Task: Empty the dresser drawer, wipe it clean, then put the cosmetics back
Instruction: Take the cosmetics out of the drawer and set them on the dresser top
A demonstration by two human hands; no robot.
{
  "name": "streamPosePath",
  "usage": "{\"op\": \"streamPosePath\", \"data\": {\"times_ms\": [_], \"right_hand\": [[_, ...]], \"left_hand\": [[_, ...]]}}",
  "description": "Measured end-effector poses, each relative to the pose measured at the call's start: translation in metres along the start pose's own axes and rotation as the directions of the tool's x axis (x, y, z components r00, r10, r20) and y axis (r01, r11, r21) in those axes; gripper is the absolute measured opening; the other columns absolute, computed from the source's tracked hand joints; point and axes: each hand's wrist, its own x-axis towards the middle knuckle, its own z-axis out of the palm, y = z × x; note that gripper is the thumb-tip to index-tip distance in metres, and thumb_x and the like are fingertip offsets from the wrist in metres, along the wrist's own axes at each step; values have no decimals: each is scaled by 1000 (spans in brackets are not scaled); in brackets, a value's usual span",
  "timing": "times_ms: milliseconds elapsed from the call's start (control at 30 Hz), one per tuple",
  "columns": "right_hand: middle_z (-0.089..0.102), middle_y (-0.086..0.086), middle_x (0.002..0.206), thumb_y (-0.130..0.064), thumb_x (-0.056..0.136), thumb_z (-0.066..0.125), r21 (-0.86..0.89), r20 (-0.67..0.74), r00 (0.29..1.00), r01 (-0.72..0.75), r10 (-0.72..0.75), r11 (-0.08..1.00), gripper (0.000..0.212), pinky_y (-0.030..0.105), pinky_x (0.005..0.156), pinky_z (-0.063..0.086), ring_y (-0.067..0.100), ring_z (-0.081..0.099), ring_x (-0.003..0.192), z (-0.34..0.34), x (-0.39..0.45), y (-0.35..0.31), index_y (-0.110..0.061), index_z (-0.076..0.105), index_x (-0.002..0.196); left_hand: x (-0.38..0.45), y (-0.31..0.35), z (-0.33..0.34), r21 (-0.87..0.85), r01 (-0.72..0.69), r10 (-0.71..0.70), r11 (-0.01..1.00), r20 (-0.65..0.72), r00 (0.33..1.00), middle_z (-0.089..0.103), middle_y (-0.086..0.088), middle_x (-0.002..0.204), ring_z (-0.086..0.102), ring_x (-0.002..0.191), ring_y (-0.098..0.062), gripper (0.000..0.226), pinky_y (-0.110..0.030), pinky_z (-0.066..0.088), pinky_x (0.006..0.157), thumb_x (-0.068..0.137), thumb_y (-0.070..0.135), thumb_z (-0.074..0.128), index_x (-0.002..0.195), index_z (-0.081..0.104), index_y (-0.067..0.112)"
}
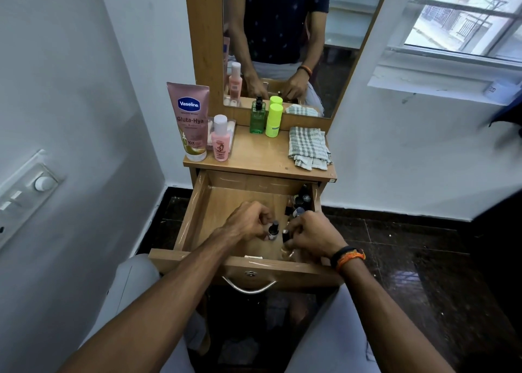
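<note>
The wooden dresser drawer (197,203) is pulled out below the dresser top (262,158). Inside it, my left hand (248,221) pinches a small dark bottle (273,230) near the front middle. Beside it my right hand (309,235) grips another small dark bottle (285,234). Several more small dark bottles (300,200) stand in the drawer's right back corner. On the dresser top stand a pink Vaseline tube (190,121), a pink bottle (220,139), a green pump bottle (257,117), a yellow-green bottle (274,119) and a folded checked cloth (309,146).
A mirror (282,33) rises behind the dresser top. A white wall with a switch panel (25,192) stands at the left. There is a window (466,19) at the upper right, and dark floor tiles (409,245) lie to the right of the drawer.
</note>
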Motion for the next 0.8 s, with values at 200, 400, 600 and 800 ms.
{"op": "streamPosePath", "data": {"times_ms": [200,400,600,800], "right_hand": [[74,-4,67,-28,72,89,332,-167,985,19,39,943,22,16,54,54,3,66,51,-25,-10,0,-21,75,86],[73,0,74,-28,72,89,441,-312,948,84,65,893,23,21,54,58,8,70,58,-27,-11,1,-26,71,87],[74,-3,79,-30,73,87,454,-424,899,106,111,884,24,20,64,60,5,72,71,-11,-7,1,-25,72,91],[73,-5,81,-32,74,87,450,-518,841,116,153,885,23,22,70,60,6,71,77,-5,-2,0,-19,76,89]], "left_hand": [[0,5,-2,-52,-85,84,995,-23,996,68,12,92,59,84,-1,42,-20,45,65,67,25,90,106,75,23],[-2,5,-1,-59,-106,104,993,-29,994,71,7,91,64,85,-8,28,-27,52,69,72,25,87,98,75,21],[1,7,7,39,-91,91,995,6,996,57,16,78,52,74,-1,23,-20,35,59,75,26,85,92,70,27],[1,4,7,68,-140,141,988,-6,990,67,8,85,62,78,-7,20,-21,49,62,78,24,81,95,69,23]]}}
